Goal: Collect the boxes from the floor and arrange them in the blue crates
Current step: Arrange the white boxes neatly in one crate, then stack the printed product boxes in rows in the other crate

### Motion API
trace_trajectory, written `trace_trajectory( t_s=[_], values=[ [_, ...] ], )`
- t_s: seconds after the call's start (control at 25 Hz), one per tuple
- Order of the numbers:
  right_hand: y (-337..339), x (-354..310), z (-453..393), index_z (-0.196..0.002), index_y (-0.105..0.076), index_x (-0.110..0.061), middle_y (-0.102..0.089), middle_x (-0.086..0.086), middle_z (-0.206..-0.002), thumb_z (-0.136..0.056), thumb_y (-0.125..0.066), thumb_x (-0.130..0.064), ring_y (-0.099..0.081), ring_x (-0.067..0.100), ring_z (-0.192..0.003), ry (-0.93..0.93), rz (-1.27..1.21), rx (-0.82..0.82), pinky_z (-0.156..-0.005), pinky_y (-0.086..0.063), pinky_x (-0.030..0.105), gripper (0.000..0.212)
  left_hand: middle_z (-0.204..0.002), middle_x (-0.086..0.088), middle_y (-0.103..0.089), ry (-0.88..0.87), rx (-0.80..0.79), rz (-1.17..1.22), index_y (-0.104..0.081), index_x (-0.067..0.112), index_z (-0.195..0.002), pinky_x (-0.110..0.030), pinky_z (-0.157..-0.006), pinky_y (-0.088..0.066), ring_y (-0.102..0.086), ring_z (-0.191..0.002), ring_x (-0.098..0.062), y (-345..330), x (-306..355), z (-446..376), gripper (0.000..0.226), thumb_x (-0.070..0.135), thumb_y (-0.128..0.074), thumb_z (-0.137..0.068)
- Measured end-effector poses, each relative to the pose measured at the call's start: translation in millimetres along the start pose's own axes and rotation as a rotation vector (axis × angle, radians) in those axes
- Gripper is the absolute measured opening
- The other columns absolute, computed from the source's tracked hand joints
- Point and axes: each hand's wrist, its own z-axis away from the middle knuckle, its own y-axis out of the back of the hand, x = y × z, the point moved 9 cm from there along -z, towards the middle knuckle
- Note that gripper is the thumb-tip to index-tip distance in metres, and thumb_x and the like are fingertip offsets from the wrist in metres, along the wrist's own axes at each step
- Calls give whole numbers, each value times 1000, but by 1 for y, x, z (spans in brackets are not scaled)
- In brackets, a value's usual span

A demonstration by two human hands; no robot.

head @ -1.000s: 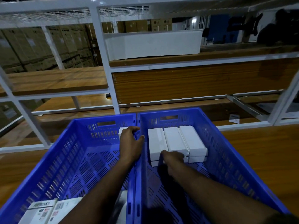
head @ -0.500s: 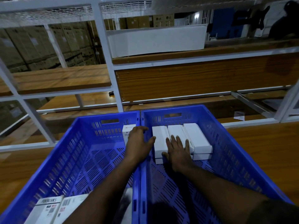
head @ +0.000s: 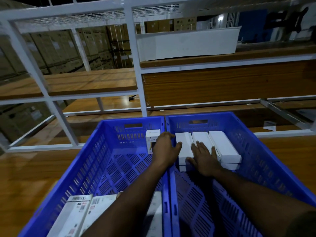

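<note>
Pressing flat, fingers spread, the right hand (head: 204,157) squares up the white boxes (head: 222,147) stacked in rows at the far end of the right crate (head: 266,161). The left hand (head: 166,147) curls loosely over the shared rim, beside an upright box (head: 152,140) in the left crate (head: 95,161). This looks like tidying; next comes fetching more boxes and seating them snugly alongside.

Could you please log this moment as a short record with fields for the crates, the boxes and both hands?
left crate: upright printed box at far wall; printed boxes at near end
right crate: white boxes side by side, more beneath
left hand: over the shared crate walls, fingers at the upright box
right hand: flat on the white boxes
surface: wooden shelf
</note>
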Motion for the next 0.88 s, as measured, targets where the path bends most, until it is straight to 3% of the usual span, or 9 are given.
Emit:
trace_trajectory(
  t_s=[0.12,0.28,0.4,0.56,0.64,0.8,0.88],
  values=[
    [16,-19,7,-157,-9,-18,-4,3,-165,-99,-28,-58,-1,18,-152,27,-129,94,-120,1,50,73,-141,-10,-56,28,-118,27,-58,8,-135,-35,-101,-45,-54,-128,-27,1,-6,-2,49,39,-60,-97],
    [65,-59,17,-147,-37,-16,-41,9,-150,-100,-47,-41,-36,27,-138,107,-376,326,-114,-28,43,54,-115,-4,-72,-37,-265,200,-72,13,-117,-32,-85,-50,-66,-104,-19,16,-15,6,31,34,-59,-99],
    [90,-91,29,-137,-47,-16,-48,8,-136,-98,-55,-29,-42,24,-129,164,-533,411,-104,-38,36,41,-99,-2,-76,-37,-384,333,-77,18,-106,-36,-85,-56,-70,-95,-21,35,-30,22,22,31,-60,-99],
    [113,-131,53,-123,-55,-15,-53,5,-120,-96,-60,-21,-48,19,-117,251,-585,519,-95,-38,27,29,-107,-3,-75,49,-400,475,-72,23,-109,-33,-92,-57,-71,-104,-17,78,-62,36,17,29,-59,-100],
    [114,-152,61,-118,-57,-15,-53,3,-116,-96,-59,-21,-50,18,-112,298,-596,479,-93,-41,27,23,-110,0,-72,97,-344,456,-68,22,-114,-33,-95,-56,-69,-106,-13,98,-87,40,18,29,-59,-100],
    [96,-190,70,-111,-62,-17,-55,0,-108,-98,-58,-25,-54,16,-99,393,-536,307,-90,-47,36,16,-110,-3,-72,211,-286,420,-65,28,-105,-39,-98,-56,-69,-105,-14,117,-142,51,8,30,-63,-97],
    [87,-200,74,-108,-61,-20,-57,-2,-108,-99,-56,-29,-55,16,-95,403,-527,209,-88,-48,39,14,-111,-8,-72,246,-254,394,-65,22,-111,-41,-98,-55,-69,-104,-16,125,-164,57,17,30,-64,-96]
  ],
)
